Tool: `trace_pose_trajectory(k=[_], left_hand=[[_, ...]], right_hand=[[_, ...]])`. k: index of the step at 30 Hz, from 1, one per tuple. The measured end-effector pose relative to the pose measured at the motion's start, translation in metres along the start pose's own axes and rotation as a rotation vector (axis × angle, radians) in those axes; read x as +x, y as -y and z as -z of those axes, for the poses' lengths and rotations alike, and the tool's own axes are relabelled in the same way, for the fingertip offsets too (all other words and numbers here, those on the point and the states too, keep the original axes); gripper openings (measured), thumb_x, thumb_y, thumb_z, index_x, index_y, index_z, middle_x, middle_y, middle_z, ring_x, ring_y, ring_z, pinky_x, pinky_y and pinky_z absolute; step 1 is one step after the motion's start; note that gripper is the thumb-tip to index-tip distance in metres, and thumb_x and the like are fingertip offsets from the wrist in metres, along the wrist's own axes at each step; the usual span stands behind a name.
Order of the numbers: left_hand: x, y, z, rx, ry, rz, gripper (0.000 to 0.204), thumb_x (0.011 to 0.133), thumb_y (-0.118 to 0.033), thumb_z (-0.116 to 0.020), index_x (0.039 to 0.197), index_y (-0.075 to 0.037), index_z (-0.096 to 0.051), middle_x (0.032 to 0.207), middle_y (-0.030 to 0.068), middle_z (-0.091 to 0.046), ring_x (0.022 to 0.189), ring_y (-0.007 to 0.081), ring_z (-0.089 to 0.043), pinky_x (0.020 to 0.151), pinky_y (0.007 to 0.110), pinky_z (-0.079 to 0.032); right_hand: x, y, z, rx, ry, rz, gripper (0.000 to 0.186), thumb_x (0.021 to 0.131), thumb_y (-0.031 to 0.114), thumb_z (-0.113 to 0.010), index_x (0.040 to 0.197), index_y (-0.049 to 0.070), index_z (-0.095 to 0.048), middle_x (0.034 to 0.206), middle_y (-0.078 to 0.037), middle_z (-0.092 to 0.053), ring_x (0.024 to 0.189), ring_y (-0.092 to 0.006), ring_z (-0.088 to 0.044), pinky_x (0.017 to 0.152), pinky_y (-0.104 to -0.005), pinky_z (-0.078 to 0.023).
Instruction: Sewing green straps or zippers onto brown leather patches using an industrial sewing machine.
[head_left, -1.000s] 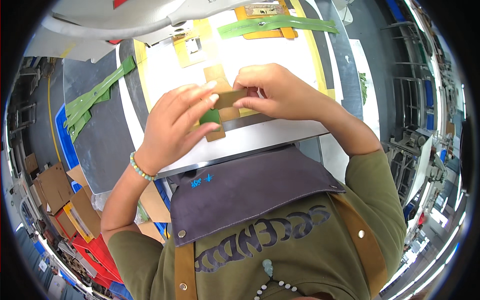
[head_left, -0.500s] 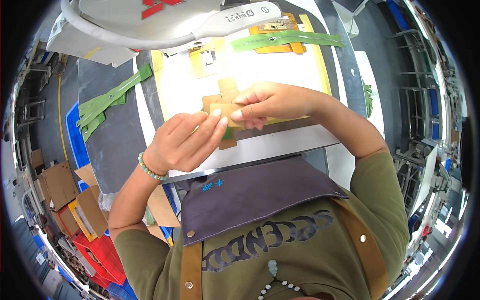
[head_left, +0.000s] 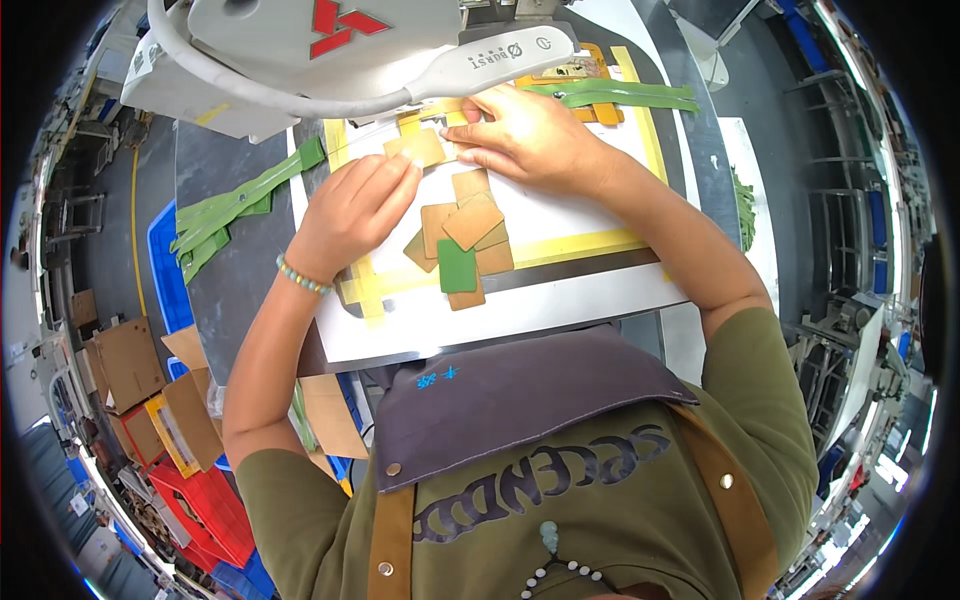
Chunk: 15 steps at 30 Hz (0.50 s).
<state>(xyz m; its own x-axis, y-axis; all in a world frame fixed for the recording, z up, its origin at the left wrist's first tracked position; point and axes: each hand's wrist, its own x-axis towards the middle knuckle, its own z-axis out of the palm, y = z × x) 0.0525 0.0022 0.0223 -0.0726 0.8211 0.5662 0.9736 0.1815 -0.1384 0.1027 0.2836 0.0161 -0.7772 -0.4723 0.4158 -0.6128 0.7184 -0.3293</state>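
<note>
Nearest the apron (head_left: 530,400), overlapping tan patches (head_left: 473,222) and a green patch (head_left: 458,267) are spread on the white work surface (head_left: 400,330). Beyond them, a single tan patch (head_left: 414,149) is pinched at its left end by the left hand (head_left: 350,208), near a yellow-edged template (head_left: 410,122). The right hand (head_left: 535,145) is curled at the patch's right side; whether anything is gripped by its fingertips cannot be told. For good placement, the patch should probably be kept flat and squared to the template, with light pressure spread across both ends and fingers kept clear of the white machine head (head_left: 260,60) above. Green zippers (head_left: 245,205) are laid at the left, another zipper (head_left: 635,94) at the far right.
</note>
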Motion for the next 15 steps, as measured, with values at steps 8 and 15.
trace_pose_trajectory(k=[8, 15], left_hand=[[0.013, 0.020, -0.022, 0.055, 0.113, 0.020, 0.023, 0.082, -0.003, -0.074, 0.105, -0.001, -0.071, 0.100, 0.0038, -0.066, 0.092, 0.0181, -0.068, 0.075, 0.030, -0.060], [0.014, 0.018, -0.023, 0.008, 0.154, 0.092, 0.031, 0.081, -0.004, -0.073, 0.111, -0.001, -0.072, 0.119, 0.0082, -0.074, 0.100, 0.0247, -0.071, 0.083, 0.034, -0.061]], right_hand=[[-0.007, -0.023, -0.001, 0.179, -0.056, -0.013, 0.020, 0.094, 0.020, -0.074, 0.109, 0.009, -0.079, 0.101, -0.006, -0.064, 0.098, -0.0261, -0.066, 0.084, -0.0401, -0.056], [-0.001, -0.019, -0.001, 0.085, -0.099, 0.087, 0.019, 0.092, 0.016, -0.074, 0.108, 0.007, -0.079, 0.113, -0.003, -0.071, 0.105, -0.0246, -0.068, 0.089, -0.0384, -0.059]])
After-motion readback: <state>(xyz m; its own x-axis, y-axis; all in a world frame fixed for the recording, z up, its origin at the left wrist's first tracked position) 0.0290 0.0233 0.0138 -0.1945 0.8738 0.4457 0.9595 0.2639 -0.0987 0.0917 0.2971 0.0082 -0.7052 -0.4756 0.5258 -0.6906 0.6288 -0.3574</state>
